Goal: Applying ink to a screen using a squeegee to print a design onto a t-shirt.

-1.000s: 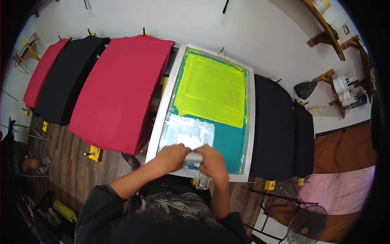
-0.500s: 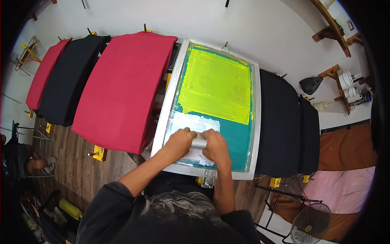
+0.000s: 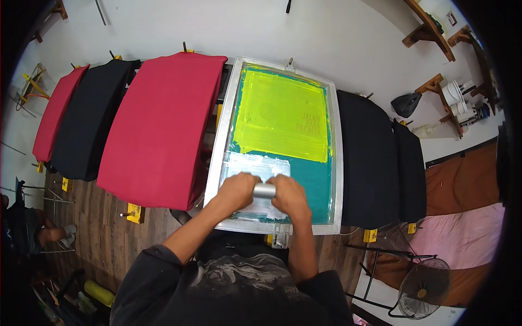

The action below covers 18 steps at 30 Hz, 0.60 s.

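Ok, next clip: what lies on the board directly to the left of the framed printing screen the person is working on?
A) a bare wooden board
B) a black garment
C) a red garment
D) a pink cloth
C: a red garment covers the board just left of the screen frame, while both hands, left hand and right hand, grip the metal squeegee handle over the white ink.

two red garments (image 3: 157, 130), three black garments (image 3: 361, 157), one printing screen (image 3: 337, 163)
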Available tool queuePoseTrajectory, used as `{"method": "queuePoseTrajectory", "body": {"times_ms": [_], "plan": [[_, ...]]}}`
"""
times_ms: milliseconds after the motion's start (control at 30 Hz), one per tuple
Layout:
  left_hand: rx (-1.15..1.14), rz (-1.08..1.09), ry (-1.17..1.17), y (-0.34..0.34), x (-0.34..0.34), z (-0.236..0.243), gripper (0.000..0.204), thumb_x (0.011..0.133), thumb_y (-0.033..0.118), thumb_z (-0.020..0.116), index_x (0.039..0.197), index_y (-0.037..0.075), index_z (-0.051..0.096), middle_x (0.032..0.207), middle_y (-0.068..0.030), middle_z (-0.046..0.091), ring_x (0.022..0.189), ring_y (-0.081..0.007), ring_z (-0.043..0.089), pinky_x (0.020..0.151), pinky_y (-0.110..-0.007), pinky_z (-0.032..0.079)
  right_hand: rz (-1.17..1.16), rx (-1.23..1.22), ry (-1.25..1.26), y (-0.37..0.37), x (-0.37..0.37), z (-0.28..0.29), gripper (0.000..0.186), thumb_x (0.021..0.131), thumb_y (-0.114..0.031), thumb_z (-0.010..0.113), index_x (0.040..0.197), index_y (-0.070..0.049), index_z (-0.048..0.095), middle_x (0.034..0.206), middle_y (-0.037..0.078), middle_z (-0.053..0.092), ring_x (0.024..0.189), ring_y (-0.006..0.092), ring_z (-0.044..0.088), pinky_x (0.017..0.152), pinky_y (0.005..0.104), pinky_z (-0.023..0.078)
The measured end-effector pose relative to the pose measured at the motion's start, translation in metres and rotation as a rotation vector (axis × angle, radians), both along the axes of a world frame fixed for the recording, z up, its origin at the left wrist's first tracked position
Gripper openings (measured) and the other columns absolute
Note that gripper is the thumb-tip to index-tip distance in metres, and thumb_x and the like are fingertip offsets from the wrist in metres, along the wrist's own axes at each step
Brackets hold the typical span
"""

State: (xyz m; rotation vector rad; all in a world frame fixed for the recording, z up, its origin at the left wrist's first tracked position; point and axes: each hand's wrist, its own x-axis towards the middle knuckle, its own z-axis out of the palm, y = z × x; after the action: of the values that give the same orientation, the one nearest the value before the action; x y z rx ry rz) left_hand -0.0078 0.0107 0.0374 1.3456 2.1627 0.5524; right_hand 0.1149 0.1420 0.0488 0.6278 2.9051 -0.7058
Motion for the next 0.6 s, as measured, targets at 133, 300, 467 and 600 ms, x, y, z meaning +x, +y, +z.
{"method": "queuePoseTrajectory", "body": {"times_ms": [133,300,467,600], "plan": [[0.204,0.089,0.038,-0.009,0.018,-0.029,0.039,0.076,-0.004,0.059,0.113,0.004,0.066,0.107,-0.0182,0.065,0.097,-0.0371,0.064,0.079,-0.044,0.055,0.02,0.091,0.191,-0.006,0.009,-0.024,0.033,0.07,0.004,0.062,0.101,-0.005,0.064,0.099,0.012,0.063,0.094,0.0348,0.061,0.08,0.0442,0.052],[0.194,-0.019,0.151,-0.063,0.064,-0.05,0.061,0.07,0.0,0.067,0.129,0.004,0.054,0.131,-0.0193,0.053,0.122,-0.0374,0.053,0.093,-0.043,0.052,0.036,0.031,0.13,-0.057,0.055,-0.022,0.06,0.058,0.008,0.068,0.115,-0.004,0.058,0.118,0.015,0.057,0.115,0.0365,0.053,0.095,0.0431,0.047],[-0.05,-0.054,-0.095,-0.05,0.044,0.002,0.051,0.069,0.001,0.069,0.119,0.004,0.064,0.111,-0.0169,0.065,0.104,-0.0358,0.063,0.085,-0.044,0.054,0.047,-0.118,0.06,-0.042,0.051,-0.005,0.046,0.061,0.006,0.062,0.106,-0.003,0.064,0.102,0.015,0.063,0.099,0.0372,0.06,0.087,0.0435,0.049],[0.053,0.021,0.025,-0.017,0.005,-0.011,0.036,0.07,0.002,0.068,0.105,0.01,0.07,0.094,-0.0145,0.069,0.089,-0.0342,0.068,0.077,-0.044,0.056,0.006,-0.109,0.061,-0.008,0.006,-0.003,0.036,0.065,0.003,0.063,0.1,-0.003,0.069,0.1,0.02,0.068,0.094,0.0405,0.064,0.084,0.0451,0.052]]}}
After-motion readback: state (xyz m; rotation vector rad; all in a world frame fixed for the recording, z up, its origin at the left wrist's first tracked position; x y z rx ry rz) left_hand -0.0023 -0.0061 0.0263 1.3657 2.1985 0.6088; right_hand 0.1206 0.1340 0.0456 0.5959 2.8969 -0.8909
